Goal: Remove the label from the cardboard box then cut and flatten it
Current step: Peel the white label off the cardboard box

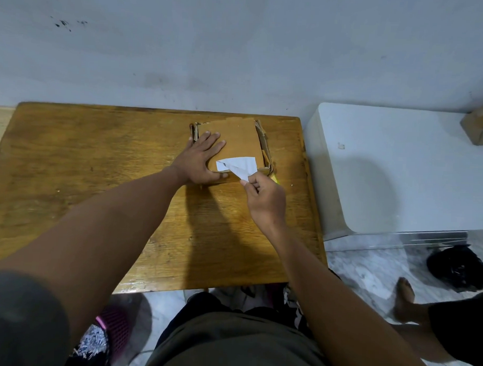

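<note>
- The cardboard box point(230, 144) sits on the wooden worktop point(98, 178), towards its far edge, and everything below is placed from the box.
- The left hand point(200, 161) lies flat on the box's top near its left side, fingers straight and spread, thumb along the near edge; it presses and clamps nothing.
- The right hand point(264, 200), just in front of the box's near right corner, has its grip pinched together on the lifted end of the white label point(237, 165).
- The label is part peeled and folded back on itself at the near edge of the box top. A quick or steep pull could tear the paper and leave a strip stuck to the box.
- The brown facing may come away with the glue, so the top skin of the cardboard could rip.
- The box sides at the right look loose and layered. If the flat hand eases off, the pull could drag the box towards the person or tip its near edge up.
- A small yellow thing point(274, 179) shows just beside the near right corner of the box; I cannot tell what it is, and the peeling hand could knock it.
</note>
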